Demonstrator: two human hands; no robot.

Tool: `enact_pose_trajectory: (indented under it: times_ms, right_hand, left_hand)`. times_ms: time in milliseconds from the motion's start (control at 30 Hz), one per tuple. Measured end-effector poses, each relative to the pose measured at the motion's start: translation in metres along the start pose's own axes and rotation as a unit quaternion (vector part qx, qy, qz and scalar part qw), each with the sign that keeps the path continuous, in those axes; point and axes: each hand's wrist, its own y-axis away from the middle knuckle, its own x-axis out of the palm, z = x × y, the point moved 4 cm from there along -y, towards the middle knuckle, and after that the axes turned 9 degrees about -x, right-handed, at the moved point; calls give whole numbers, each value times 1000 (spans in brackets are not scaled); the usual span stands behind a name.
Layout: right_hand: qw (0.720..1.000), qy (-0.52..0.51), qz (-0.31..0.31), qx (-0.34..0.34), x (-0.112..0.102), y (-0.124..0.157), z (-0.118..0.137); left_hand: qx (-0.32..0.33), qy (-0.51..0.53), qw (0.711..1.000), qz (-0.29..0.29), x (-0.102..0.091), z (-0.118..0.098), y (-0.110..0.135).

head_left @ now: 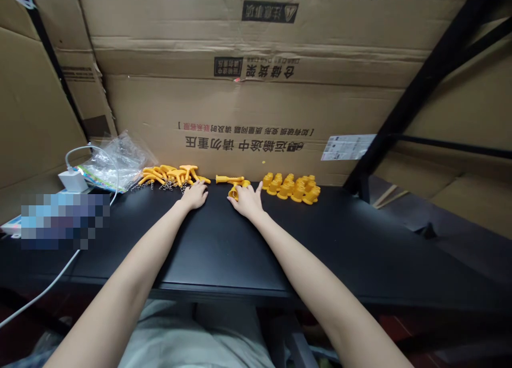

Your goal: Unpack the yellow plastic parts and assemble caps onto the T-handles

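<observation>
My left hand [194,195] lies on the black table [224,245] with its fingers curled down at the edge of a pile of yellow T-shaped parts [170,174] with small chains. My right hand [247,199] is closed on a yellow plastic piece [234,190] near the table's far edge. A single yellow T-shaped part [229,179] lies just beyond both hands. To the right of my right hand stands a cluster of several yellow cap-like pieces [292,187].
Cardboard boxes [248,90] form a wall behind the table. A crumpled clear plastic bag [114,162] and a white charger [72,180] with its cable sit at the far left. A black metal frame [420,85] slants up on the right.
</observation>
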Motion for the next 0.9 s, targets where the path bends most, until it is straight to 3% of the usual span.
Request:
enact_pose_trajectory:
  times_ms: [333,533,767,900]
  right_hand:
    - [999,-18,-16,-31,4,-3,1]
    - [999,1,-33,-2,-1,-4,3]
    - [989,-40,-139,42,-16,-5,-9]
    - [974,-61,-218,30,-19,-6,-12]
  left_hand:
    - [3,-18,998,-64,-6,6,2]
    - [-38,5,998,-41,-6,6,0]
    - [-85,33,996,-18,-29,1,8]
    - [-76,89,992,-48,-45,-3,28]
